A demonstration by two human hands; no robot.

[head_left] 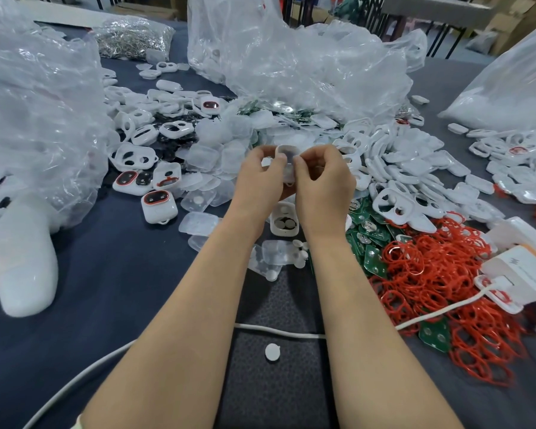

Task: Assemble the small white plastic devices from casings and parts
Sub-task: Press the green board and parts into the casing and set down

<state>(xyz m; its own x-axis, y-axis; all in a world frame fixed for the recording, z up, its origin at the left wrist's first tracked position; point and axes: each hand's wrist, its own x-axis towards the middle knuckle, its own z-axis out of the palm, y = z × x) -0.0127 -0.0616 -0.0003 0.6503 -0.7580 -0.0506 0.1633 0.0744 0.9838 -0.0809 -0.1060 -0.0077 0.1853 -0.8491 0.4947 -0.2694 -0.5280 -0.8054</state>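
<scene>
both hands are raised over the middle of the counter (121, 274). the left hand (259, 181) and right hand (324, 182) pinch one small white casing (287, 152) between them, fingers curled on its sides. loose casings (415, 168) are heaped beyond and to the right. red rings (430, 274) and green boards (373, 260) lie near right. an open casing (283, 224) lies just below the hands. clear bags (291, 66) stand far.

Bare table cloth (115, 274) gives passage near left; casings (393, 168) crowd ahead; red rings (430, 274) bar the right.
</scene>
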